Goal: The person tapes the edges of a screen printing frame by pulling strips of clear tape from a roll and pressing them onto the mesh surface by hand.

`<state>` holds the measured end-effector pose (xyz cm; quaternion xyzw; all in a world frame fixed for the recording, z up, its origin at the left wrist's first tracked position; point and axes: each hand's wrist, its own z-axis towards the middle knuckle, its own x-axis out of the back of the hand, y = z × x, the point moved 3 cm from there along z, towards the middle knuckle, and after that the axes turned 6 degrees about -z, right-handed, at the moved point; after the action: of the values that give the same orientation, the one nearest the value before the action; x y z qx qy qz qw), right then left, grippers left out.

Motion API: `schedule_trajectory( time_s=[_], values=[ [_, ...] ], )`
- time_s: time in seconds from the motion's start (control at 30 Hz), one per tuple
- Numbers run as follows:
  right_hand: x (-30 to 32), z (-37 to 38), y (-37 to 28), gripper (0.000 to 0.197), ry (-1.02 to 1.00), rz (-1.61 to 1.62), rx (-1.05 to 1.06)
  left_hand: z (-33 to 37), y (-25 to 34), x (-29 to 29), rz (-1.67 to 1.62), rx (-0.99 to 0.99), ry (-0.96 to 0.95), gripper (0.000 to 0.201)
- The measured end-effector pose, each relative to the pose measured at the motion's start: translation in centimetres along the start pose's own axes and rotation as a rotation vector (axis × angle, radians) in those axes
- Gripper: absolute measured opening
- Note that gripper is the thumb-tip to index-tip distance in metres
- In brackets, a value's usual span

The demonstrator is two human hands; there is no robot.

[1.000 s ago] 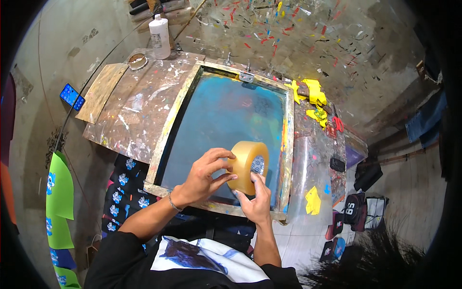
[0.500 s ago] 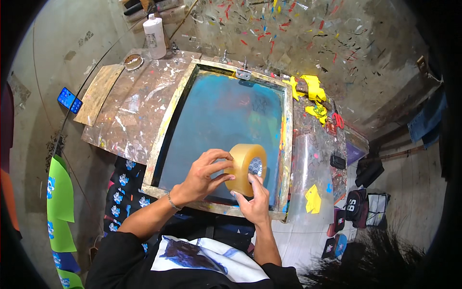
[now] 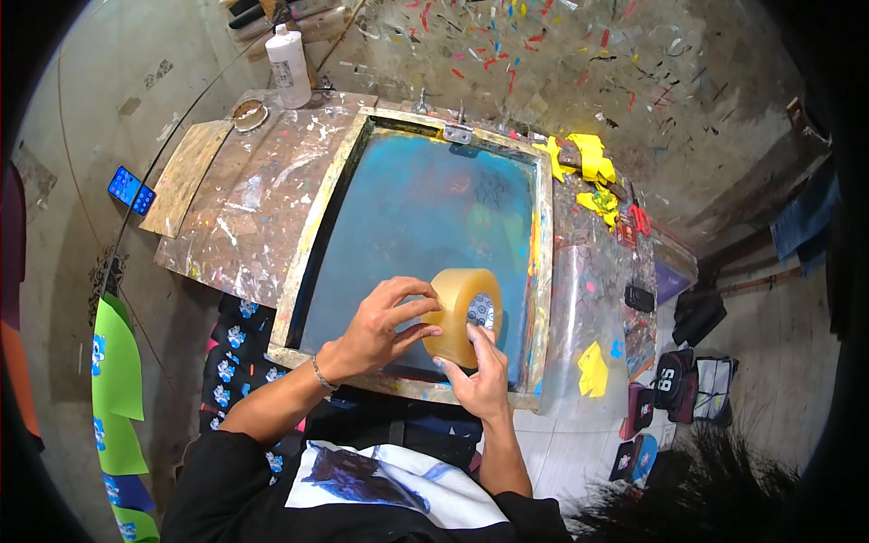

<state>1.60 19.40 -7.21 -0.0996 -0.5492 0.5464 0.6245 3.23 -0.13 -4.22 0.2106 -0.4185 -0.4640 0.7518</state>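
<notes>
Fingers bent, the left hand (image 3: 378, 324) sets its tips against the nine o'clock side of an amber packing-tape roll (image 3: 450, 319); I cannot tell whether they pinch it. The right hand (image 3: 481, 377) grips that roll from five o'clock, thumb at its patterned core. On my remote view, the roll is held over the lower part of a wood-framed printing screen (image 3: 398, 217). From the roll, at eleven o'clock, I see a capped, translucent bottle (image 3: 291, 72), its fill level unclear. Between ten and eleven sits a shallow round container (image 3: 251, 126), contents too small to identify.
</notes>
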Motion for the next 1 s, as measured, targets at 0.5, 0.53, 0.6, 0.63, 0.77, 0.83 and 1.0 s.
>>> schedule_trajectory(
  time_s=[0.5,0.53,0.6,0.63,0.77,0.83,1.0],
  values=[
    [0.1,-0.8,-0.2,0.055,-0.006,0.158,-0.108,0.0,0.1,0.2,0.027,-0.077,-0.041,0.038],
    [0.2,-0.8,-0.3,0.055,-0.007,0.128,-0.081,-0.1,0.2,0.2,0.057,-0.088,-0.035,0.04],
    [0.3,-0.8,-0.4,0.056,-0.008,0.095,-0.055,-0.5,0.4,-0.1,0.085,-0.099,-0.028,0.042],
    [0.3,-0.9,-0.4,0.056,-0.01,0.081,-0.057,-0.6,0.4,-0.3,0.084,-0.109,-0.014,0.042],
    [0.2,-1.1,-0.3,0.056,-0.008,0.061,-0.043,-0.8,0.4,-0.4,0.065,-0.102,0.0,0.036],
    [0.4,-1.1,-0.5,0.056,-0.019,0.032,-0.024,-1.0,0.3,-0.4,0.045,-0.081,0.002,0.035],
    [0.0,-1.5,-0.7,0.057,-0.039,0.019,-0.021,-1.9,-0.2,-0.3,-0.033,-0.031,0.015,0.033]
  ],
)
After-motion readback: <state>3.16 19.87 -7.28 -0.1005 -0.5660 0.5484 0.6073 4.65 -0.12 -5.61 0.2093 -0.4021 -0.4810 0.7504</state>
